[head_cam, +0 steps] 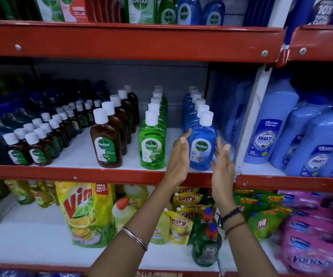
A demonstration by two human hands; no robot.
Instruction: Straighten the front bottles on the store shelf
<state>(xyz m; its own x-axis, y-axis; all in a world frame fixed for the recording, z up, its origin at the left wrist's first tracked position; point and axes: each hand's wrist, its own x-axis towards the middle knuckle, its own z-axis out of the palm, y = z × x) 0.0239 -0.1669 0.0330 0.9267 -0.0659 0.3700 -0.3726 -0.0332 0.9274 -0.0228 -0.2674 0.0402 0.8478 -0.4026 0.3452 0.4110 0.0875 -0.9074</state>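
Both forearms reach up to the middle shelf (41, 172), palms facing each other on either side of the front blue bottle (201, 148) at its edge. The left hand (178, 156) and right hand (222, 162) flank it with fingers apart and loosely extended, not clamped

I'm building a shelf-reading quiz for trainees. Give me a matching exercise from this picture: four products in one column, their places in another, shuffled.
Things:
1. blue Dettol bottle
2. green Dettol bottle
3. Vim pouch
4. Shakti bottle

Places:
A. shelf below, left of the arms
B. between the left hand and right hand
C. right-hand bay
D. between the brown and blue front bottles

Pairs: 1-B, 2-D, 3-A, 4-C
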